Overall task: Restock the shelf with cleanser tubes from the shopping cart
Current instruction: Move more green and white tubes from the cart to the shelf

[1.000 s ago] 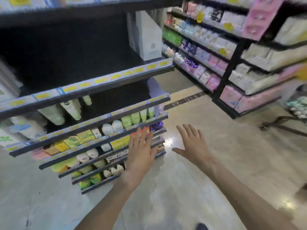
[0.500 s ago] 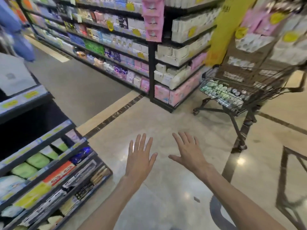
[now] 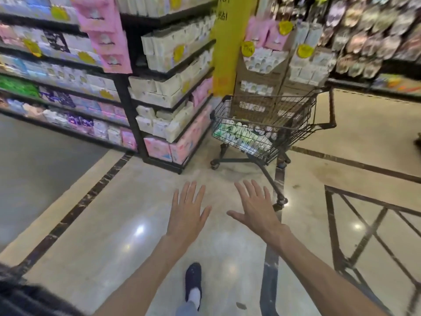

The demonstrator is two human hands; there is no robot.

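The view has swung from the shelf to the shopping cart [image 3: 268, 124] — left hand [image 3: 188, 213] and right hand [image 3: 256, 207] spread flat, empty — so fetching more cleanser tubes [image 3: 243, 136] likely comes next.

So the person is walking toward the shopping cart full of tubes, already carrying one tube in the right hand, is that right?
Not quite. The head view shows the right hand holding nothing: its fingers are spread and straight, like those of the left hand. The rest fits: the shopping cart stands ahead, and the cleanser tubes lie in its basket.
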